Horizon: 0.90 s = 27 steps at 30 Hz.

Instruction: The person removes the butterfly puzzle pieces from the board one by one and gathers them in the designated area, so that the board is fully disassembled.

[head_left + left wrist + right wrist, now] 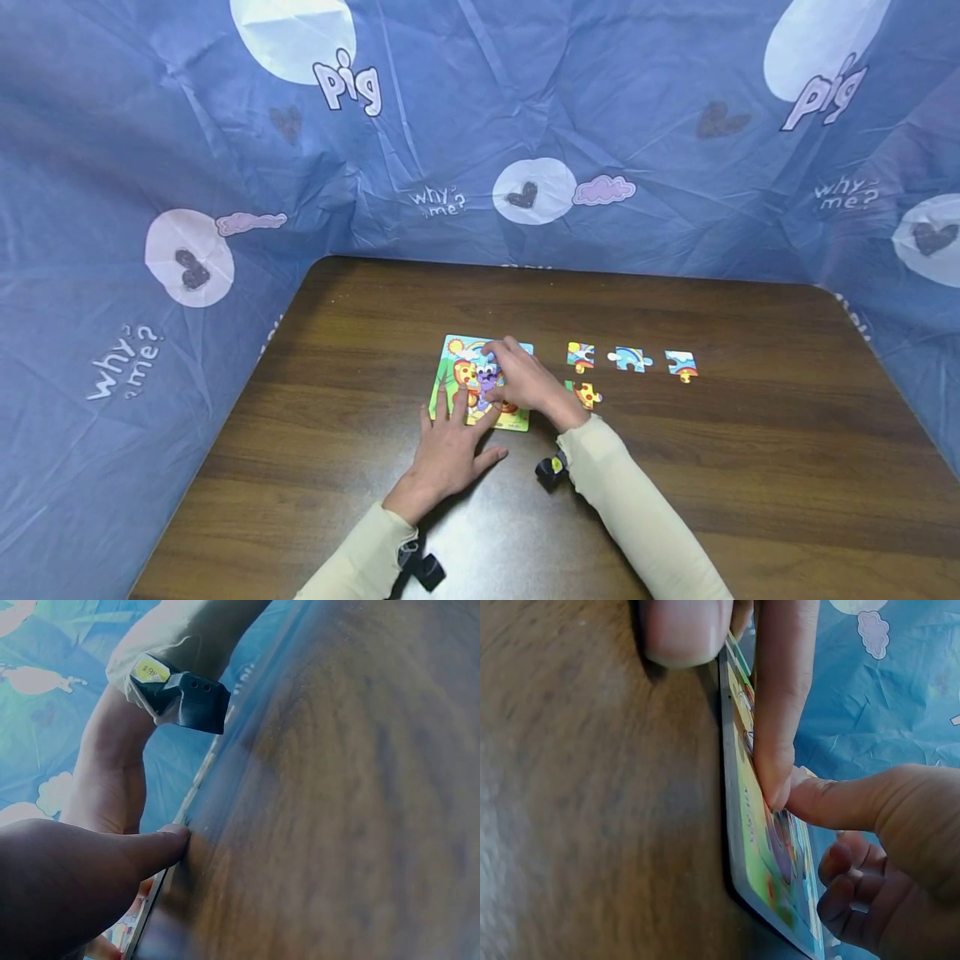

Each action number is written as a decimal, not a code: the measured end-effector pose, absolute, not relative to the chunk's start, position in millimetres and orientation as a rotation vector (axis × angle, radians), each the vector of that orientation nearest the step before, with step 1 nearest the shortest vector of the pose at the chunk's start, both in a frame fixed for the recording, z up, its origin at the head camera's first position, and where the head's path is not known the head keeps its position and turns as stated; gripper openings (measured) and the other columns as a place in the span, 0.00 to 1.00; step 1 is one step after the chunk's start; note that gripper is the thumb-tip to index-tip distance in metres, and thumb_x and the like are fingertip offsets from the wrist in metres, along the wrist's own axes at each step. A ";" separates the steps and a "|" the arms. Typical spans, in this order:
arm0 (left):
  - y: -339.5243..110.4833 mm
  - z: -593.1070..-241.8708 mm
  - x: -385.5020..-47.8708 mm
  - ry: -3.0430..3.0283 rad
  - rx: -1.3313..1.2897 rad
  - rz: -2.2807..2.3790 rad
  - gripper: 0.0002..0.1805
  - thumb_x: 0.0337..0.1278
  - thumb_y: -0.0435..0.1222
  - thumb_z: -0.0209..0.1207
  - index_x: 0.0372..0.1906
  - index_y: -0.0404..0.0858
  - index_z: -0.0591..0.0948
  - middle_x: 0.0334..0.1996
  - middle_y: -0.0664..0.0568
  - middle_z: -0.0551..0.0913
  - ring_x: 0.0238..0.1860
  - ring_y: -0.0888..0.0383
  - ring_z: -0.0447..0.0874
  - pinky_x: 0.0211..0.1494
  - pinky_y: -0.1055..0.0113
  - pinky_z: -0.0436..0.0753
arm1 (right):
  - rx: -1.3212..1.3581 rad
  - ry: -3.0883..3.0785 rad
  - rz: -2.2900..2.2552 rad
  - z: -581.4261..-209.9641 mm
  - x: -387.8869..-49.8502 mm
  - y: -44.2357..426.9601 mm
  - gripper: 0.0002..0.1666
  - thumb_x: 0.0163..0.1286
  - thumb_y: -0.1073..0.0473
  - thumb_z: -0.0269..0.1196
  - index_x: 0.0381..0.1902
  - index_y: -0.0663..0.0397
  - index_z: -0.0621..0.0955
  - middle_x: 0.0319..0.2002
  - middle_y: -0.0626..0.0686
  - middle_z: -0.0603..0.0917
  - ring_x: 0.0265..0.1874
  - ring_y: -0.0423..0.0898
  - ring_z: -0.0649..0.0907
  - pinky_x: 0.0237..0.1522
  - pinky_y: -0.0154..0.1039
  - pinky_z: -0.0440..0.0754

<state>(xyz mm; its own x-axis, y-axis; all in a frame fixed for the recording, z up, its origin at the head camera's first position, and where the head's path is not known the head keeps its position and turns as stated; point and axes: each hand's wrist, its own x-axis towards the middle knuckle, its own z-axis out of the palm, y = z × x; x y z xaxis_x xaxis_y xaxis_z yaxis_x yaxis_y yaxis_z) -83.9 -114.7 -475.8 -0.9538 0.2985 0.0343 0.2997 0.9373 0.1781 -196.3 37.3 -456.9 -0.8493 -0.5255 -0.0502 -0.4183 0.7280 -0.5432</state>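
Note:
A colourful picture puzzle board (517, 421) lies flat on the table, showing a purple cartoon character. My left hand (444, 454) has its fingers spread, with the fingertips on the board's near left part and the thumb on the wood below it. Over the upper and middle part curves my right hand (525, 379), index finger and thumb apart. In the right wrist view, the thumb of my right hand (907, 840) meets a left fingertip on the board (761, 862). Whether a piece lies under the right fingers is hidden.
Right of the board, loose puzzle pieces lie on the brown table (750, 450): three in a row, a yellow and blue one (581, 356), a rainbow one (630, 359) and a blue one (681, 363). Another piece (587, 394) sits beside my right wrist. Blue printed cloth (450, 125) surrounds the table.

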 end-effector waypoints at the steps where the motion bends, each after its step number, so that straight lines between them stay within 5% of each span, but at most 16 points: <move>1: -114.8 -476.0 -84.0 -3.086 -0.475 -0.287 0.35 0.61 0.64 0.56 0.71 0.58 0.72 0.71 0.32 0.65 0.74 0.23 0.56 0.65 0.24 0.65 | -0.761 2.729 -0.781 -456.1 -196.4 37.5 0.40 0.58 0.56 0.76 0.66 0.52 0.72 0.57 0.58 0.76 0.51 0.51 0.81 0.54 0.49 0.83; 27: -115.7 -477.3 -84.1 -3.083 -0.477 -0.319 0.35 0.61 0.63 0.57 0.71 0.57 0.72 0.72 0.30 0.65 0.73 0.23 0.56 0.66 0.25 0.65 | -0.843 2.790 -0.800 -451.5 -204.3 64.8 0.38 0.50 0.54 0.78 0.60 0.53 0.80 0.43 0.52 0.81 0.37 0.45 0.80 0.39 0.39 0.80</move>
